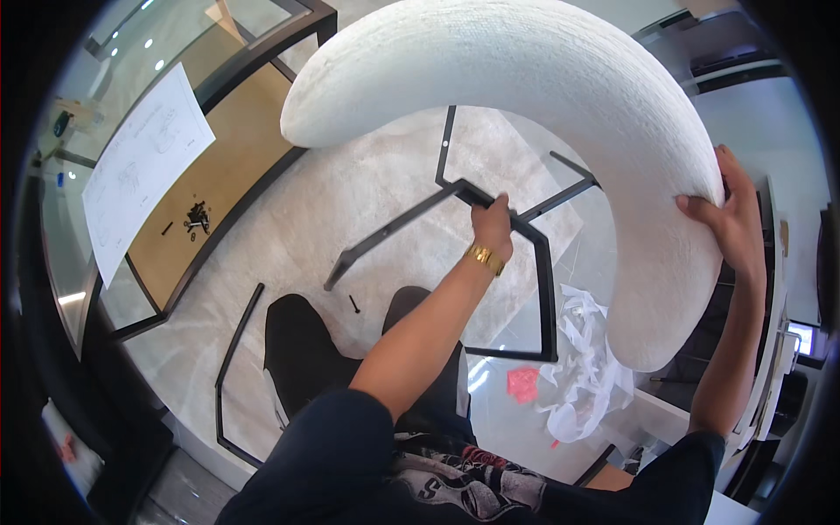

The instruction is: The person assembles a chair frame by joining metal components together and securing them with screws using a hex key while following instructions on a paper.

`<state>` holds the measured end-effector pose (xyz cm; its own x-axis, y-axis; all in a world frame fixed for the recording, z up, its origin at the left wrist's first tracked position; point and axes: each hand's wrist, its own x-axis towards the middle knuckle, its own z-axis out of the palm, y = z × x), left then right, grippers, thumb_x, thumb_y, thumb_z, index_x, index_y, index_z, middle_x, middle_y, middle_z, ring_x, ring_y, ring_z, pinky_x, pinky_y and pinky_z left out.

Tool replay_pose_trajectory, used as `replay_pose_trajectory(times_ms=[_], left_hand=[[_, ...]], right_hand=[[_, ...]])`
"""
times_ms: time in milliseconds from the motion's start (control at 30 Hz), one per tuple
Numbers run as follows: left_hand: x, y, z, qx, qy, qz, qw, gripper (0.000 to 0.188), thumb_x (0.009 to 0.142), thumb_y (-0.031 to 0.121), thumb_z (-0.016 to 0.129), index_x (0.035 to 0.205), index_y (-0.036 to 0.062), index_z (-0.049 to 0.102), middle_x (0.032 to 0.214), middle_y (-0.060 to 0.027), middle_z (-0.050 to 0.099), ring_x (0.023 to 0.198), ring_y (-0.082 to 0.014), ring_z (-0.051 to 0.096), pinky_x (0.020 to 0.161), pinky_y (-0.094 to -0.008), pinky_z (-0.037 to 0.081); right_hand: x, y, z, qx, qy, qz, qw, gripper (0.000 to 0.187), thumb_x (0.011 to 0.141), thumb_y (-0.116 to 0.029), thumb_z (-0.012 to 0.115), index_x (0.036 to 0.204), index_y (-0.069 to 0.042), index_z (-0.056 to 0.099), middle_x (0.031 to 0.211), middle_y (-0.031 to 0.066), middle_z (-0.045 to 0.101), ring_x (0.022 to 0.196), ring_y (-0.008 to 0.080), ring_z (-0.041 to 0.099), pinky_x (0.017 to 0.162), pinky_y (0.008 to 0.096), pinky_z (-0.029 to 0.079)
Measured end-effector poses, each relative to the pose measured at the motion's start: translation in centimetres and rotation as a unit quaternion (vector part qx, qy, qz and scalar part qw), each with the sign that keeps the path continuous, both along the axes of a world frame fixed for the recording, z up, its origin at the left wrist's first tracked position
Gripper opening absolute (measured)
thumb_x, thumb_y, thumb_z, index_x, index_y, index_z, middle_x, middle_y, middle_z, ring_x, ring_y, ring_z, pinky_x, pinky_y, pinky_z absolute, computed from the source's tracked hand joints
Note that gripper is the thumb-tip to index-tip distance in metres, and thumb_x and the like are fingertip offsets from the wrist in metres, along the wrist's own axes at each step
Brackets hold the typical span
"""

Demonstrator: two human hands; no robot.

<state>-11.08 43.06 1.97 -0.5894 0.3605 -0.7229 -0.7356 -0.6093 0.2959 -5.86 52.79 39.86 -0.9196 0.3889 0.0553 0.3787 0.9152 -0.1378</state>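
My left hand (493,226), with a gold watch (485,258) on its wrist, is closed around a bar of an angular black metal frame (544,289). The frame is held above the floor in front of my knees. A large white curved padded piece (516,61), shaped like a thick crescent with textured fabric, arches over the far side. My right hand (733,219) grips its outer edge at the right, thumb on top and the other fingers partly hidden behind it. Where the frame's far bars pass under the padded piece, they are hidden.
A glass-topped table (236,109) at the left bears a printed sheet (149,166) and a pile of black screws (199,217). A bent black bar (219,385) and a loose bolt (354,304) lie on the pale mat (289,219). Crumpled clear plastic (577,367) and a pink scrap (522,384) lie at the right.
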Motion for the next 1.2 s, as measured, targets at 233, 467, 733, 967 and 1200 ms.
replay_pose_trajectory(times_ms=[233, 467, 733, 967, 1200], left_hand=[[6.5, -10.0, 7.3, 0.189, -0.028, -0.011, 0.982, 0.022, 0.092, 0.004, 0.065, 0.106, 0.0083, 0.049, 0.093, -0.0091, 0.056, 0.070, -0.0179, 0.054, 0.079, -0.0424, 0.051], [8.4, -14.8, 10.3, 0.139, -0.021, -0.041, 0.989, 0.089, 0.082, -0.010, 0.060, 0.153, 0.0123, 0.012, 0.099, -0.0104, 0.054, 0.089, -0.0243, 0.057, 0.084, -0.0482, 0.052], [11.3, -17.6, 9.5, 0.151, 0.006, -0.049, 0.987, 0.092, 0.079, -0.014, 0.058, 0.157, 0.0074, 0.015, 0.129, -0.0102, 0.047, 0.114, -0.0235, 0.053, 0.103, -0.0384, 0.042], [9.6, -15.8, 6.8, 0.132, 0.053, -0.047, 0.989, 0.088, 0.074, -0.007, 0.062, 0.151, 0.0145, 0.028, 0.117, -0.0052, 0.047, 0.105, -0.0204, 0.053, 0.100, -0.0405, 0.042], [8.0, -12.3, 6.1, 0.175, 0.102, -0.083, 0.976, 0.068, 0.077, -0.005, 0.057, 0.141, 0.0118, 0.040, 0.113, -0.0067, 0.058, 0.104, -0.0214, 0.059, 0.097, -0.0477, 0.046]], right_hand=[[-1.3, 0.4, 3.9, -0.055, 0.049, -0.003, 0.997, 0.075, 0.053, -0.044, 0.076, 0.116, -0.004, 0.069, 0.095, 0.0177, 0.069, 0.081, 0.0258, 0.069, 0.073, 0.0387, 0.056], [-2.2, -2.7, 9.6, -0.153, 0.000, 0.073, 0.985, 0.061, 0.064, -0.038, 0.076, 0.109, 0.003, 0.067, 0.085, 0.0172, 0.070, 0.067, 0.0205, 0.070, 0.064, 0.0279, 0.057], [0.5, -1.7, 11.5, -0.211, 0.009, 0.019, 0.977, 0.068, 0.064, -0.040, 0.077, 0.114, 0.005, 0.064, 0.086, 0.0189, 0.069, 0.069, 0.0226, 0.070, 0.064, 0.0293, 0.057], [3.7, 3.1, 8.3, -0.239, 0.064, 0.017, 0.969, 0.071, 0.067, -0.044, 0.077, 0.117, 0.005, 0.061, 0.090, 0.0197, 0.068, 0.075, 0.0231, 0.070, 0.068, 0.0305, 0.057], [2.9, 9.4, 10.8, -0.179, 0.027, 0.028, 0.983, 0.076, 0.072, -0.050, 0.076, 0.121, 0.005, 0.059, 0.091, 0.0187, 0.068, 0.077, 0.0232, 0.070, 0.073, 0.0334, 0.057]])
